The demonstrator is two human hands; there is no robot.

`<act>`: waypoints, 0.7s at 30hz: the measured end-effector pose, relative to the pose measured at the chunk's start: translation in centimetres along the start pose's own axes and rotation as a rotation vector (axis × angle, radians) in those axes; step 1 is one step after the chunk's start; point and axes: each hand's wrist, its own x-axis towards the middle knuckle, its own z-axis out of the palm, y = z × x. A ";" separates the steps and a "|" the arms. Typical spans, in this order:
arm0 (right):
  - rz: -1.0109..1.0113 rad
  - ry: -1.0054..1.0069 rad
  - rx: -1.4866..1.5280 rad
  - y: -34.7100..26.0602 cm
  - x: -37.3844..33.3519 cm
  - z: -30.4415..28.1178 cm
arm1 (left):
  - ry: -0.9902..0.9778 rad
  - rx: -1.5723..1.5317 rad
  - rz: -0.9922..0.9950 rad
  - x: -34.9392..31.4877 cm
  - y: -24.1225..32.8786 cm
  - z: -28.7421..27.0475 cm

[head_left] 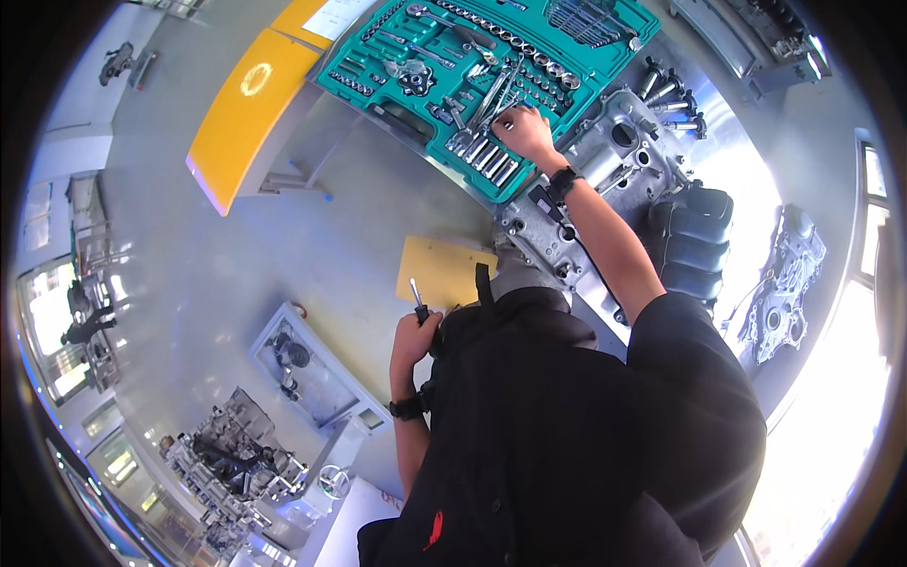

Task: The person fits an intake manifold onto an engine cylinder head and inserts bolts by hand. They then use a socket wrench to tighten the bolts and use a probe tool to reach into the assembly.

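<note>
My left hand point(414, 342) is wrapped round a tool with a dark handle and a slim silver shaft point(413, 289) pointing up, held close to my body. Its exact kind cannot be made out. Over the green tool case point(499, 189), my right arm reaches out, and my right hand point(524, 132) is curled in among the tools there. What its fingers grip is too small to name. Beside that hand lie several silver sockets point(493, 159) in a row and some long wrenches point(499, 90) in a loose heap. A dark and silver metal part point(414, 83) rests farther left in the case.
Right of the case, a metal engine cover point(614, 142) lies on the shiny table, with ignition coils point(673, 99) beyond and a black ribbed part point(694, 236) nearer. A yellow-topped cabinet point(250, 113) stands at the left. An engine point(236, 454) is at lower left.
</note>
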 end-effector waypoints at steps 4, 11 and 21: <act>0.150 0.059 -0.031 -1.2 1.7 -0.6 | 0.015 -0.018 -0.021 0.2 -0.9 0.0; 0.497 0.109 -0.038 -5.1 4.5 1.0 | -0.011 -0.006 -0.031 0.9 -1.1 0.1; 0.500 0.117 0.082 -3.3 5.2 1.8 | 0.030 -0.054 -0.030 1.2 -2.2 -0.5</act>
